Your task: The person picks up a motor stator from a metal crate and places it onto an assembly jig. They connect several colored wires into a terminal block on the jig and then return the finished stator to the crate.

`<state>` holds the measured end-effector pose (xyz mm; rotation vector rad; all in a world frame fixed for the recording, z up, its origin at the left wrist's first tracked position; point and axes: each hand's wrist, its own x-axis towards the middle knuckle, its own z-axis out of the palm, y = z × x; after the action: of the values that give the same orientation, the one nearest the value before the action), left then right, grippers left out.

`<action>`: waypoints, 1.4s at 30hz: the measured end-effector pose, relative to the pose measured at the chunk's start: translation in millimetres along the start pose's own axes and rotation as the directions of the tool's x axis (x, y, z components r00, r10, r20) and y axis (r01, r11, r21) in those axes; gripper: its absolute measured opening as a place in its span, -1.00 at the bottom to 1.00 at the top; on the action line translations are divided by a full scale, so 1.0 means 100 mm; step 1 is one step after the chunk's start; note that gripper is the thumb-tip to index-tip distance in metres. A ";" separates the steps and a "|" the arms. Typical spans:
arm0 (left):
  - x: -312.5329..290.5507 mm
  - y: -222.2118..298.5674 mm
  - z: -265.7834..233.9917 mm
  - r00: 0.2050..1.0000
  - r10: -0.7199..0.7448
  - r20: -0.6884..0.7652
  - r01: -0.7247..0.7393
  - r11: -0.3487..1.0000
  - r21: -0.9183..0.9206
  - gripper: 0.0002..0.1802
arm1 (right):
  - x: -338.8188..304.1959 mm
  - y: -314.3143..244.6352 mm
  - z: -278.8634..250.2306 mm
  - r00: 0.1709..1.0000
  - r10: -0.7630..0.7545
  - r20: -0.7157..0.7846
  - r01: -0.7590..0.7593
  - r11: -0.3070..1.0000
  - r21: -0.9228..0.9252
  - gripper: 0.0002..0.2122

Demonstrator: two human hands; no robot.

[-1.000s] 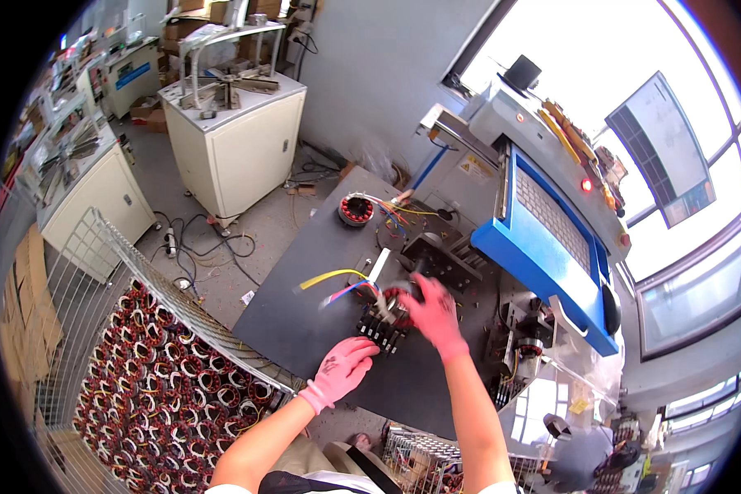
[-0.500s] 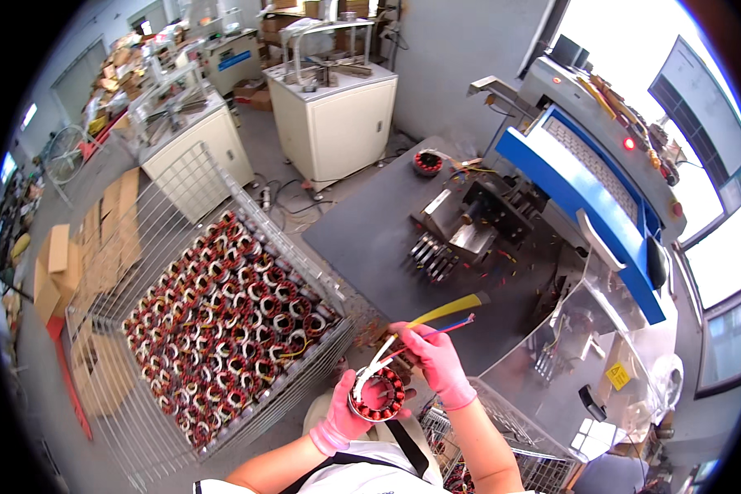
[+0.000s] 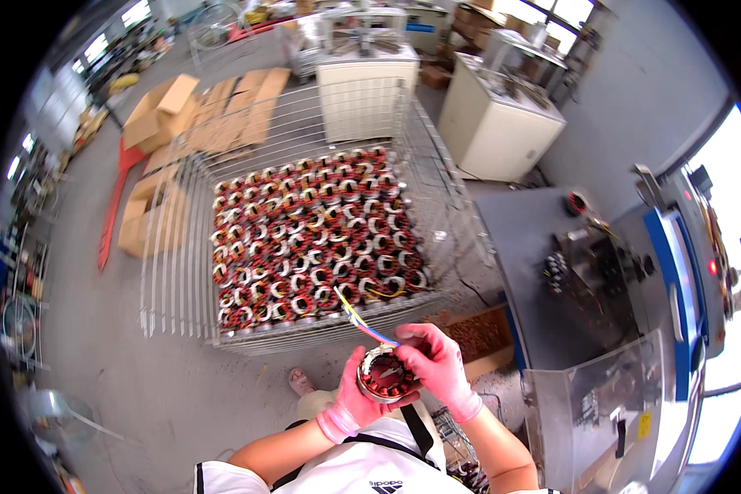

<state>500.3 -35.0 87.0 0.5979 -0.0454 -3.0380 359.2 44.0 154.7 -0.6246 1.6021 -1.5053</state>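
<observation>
Looking down on a wire basket (image 3: 276, 339), packed with rows of coil-wound rings (image 3: 313, 239). Noting, to the right, a dark surface (image 3: 514, 239); to the far left, an open cardboard carton (image 3: 144, 128). Nearer, finding left hand (image 3: 352, 405) and right hand (image 3: 434, 362), both in pink gloves, each with grip closed on opposite sides of one stator ring (image 3: 376, 387), just before the torso, off the surface. Seeing, last, yellow, white and blue wires (image 3: 359, 322) slanting from the ring's upper edge toward the basket.
</observation>
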 end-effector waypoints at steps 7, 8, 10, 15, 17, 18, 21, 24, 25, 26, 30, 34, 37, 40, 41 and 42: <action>-1.12 1.14 -0.69 0.960 0.213 -0.183 -0.236 0.965 -0.115 -0.33 | 0.46 0.16 1.88 0.897 -0.149 0.416 0.408 0.639 -0.652 -0.89; -1.29 1.31 -0.75 0.949 0.249 -0.193 -0.275 0.954 -0.120 -0.33 | 0.58 0.18 2.09 0.886 -0.003 0.465 0.330 0.709 -0.624 -0.85; -1.57 1.58 -1.01 0.932 0.295 -0.210 -0.329 0.933 -0.147 -0.31 | 0.75 0.24 2.48 0.786 0.014 0.619 0.429 0.709 -0.560 -0.78; -2.00 1.94 -1.49 0.883 0.387 -0.265 -0.445 0.871 -0.210 -0.28 | 1.16 0.35 3.28 0.407 0.342 0.847 0.610 0.588 -0.531 -0.59; -2.08 2.07 -1.59 0.892 0.400 -0.211 -0.444 0.862 -0.245 -0.29 | 1.24 0.53 3.44 0.402 0.272 0.874 0.607 0.635 -0.477 -0.59; -2.12 2.19 -1.65 0.904 0.374 -0.208 -0.417 0.881 -0.226 -0.35 | 1.33 0.60 3.56 0.375 0.350 0.858 0.565 0.648 -0.511 -0.60; -2.37 2.72 -1.80 0.932 0.262 -0.250 -0.292 0.952 -0.092 -0.46 | 1.68 0.61 3.90 0.362 0.629 0.688 0.199 0.669 -0.716 -0.58; -2.74 3.38 -1.70 0.312 0.938 0.149 0.192 -0.216 0.957 -0.23 | 2.12 1.42 3.89 0.637 0.504 0.584 0.233 0.596 -0.769 -0.61; -2.86 3.70 -1.61 0.264 0.946 0.187 0.326 -0.270 0.906 -0.18 | 2.35 1.72 3.87 0.725 0.357 0.589 0.400 0.478 -0.782 -0.63; -2.95 4.00 -1.60 0.221 0.948 0.230 0.467 -0.310 0.828 -0.13 | 2.60 1.91 3.95 0.756 0.369 0.541 0.383 0.422 -0.822 -0.67; -2.88 4.67 -2.01 0.227 0.974 -0.011 0.621 -0.136 0.772 -0.14 | 3.53 3.28 4.22 0.853 0.165 0.496 0.423 0.338 -0.841 -0.71; -2.75 4.77 -2.25 0.255 0.945 -0.203 0.604 0.008 0.797 -0.14 | 4.26 4.04 4.56 0.877 0.149 0.457 0.435 0.159 -0.886 -0.76; -2.75 4.82 -2.19 0.260 0.939 -0.224 0.661 -0.004 0.750 -0.12 | 4.65 4.41 4.66 0.899 0.154 0.409 0.390 0.141 -0.910 -0.75; -2.72 4.80 -2.17 0.200 0.931 -0.307 0.675 0.096 0.731 -0.13 | 4.84 4.57 4.84 0.887 0.171 0.430 0.424 0.074 -0.903 -0.78; -2.72 4.79 -2.17 0.178 0.925 -0.337 0.664 0.140 0.734 -0.14 | 4.88 4.61 4.87 0.886 0.177 0.429 0.428 0.041 -0.903 -0.78; -2.71 4.77 -2.20 0.173 0.937 -0.303 0.678 0.110 0.727 -0.13 | 4.91 4.63 4.88 0.887 0.180 0.425 0.424 0.049 -0.904 -0.79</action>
<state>852.8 -502.4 3.4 2.1402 -2.0060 -0.8133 585.6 -555.0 -378.1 -1.7962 2.0532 0.1140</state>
